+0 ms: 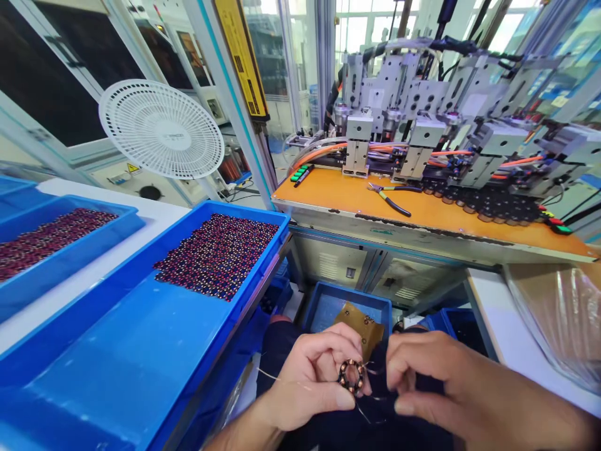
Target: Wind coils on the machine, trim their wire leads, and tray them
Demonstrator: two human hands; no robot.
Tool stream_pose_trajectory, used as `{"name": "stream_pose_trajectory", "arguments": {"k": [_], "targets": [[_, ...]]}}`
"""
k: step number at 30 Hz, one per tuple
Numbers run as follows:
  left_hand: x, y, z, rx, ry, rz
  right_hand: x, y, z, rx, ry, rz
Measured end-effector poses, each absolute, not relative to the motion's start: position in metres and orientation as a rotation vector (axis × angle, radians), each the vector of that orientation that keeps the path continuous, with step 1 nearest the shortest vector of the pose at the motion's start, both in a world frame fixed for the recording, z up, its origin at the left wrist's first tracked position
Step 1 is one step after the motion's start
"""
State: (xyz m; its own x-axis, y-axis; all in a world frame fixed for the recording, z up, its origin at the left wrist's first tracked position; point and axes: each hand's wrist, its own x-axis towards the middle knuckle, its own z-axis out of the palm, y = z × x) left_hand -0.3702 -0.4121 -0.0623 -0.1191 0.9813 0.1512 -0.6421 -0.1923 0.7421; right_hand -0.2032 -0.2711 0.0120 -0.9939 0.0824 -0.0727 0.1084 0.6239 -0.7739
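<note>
My left hand [314, 376] is closed around a small ring-shaped motor stator [351, 376], pinched between thumb and fingers with its round opening facing me. Copper-coloured windings sit around the dark ring. Loose thin wire ends stick out from it, mostly to the right and downward, and one thin strand crosses over my left wrist. Just right of the stator is my right hand [436, 382], its fingers curled and the thumb apart from them. I see nothing held between its fingertips.
At left, blue trays [216, 213] hold many small wound parts. Below my hands is a blue bin [319, 300] with brown cardboard [359, 322] and a few rings. Pliers [392, 197] and dark round parts [488, 203] lie on the orange bench [323, 188] before the winding machine [422, 128]. A white fan [162, 128] stands behind.
</note>
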Motion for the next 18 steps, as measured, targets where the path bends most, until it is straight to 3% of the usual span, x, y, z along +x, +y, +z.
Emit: {"name": "stream_pose_trajectory", "arguments": {"k": [6,18], "targets": [[-0.361,-0.406,-0.069,0.648,0.389,1.584,-0.206,-0.269,-0.001,-0.302,3.34,-0.973],[-0.36,-0.407,-0.074,0.61,0.369,1.547,-0.215,-0.273,-0.014,-0.487,3.455,-0.977]]}}
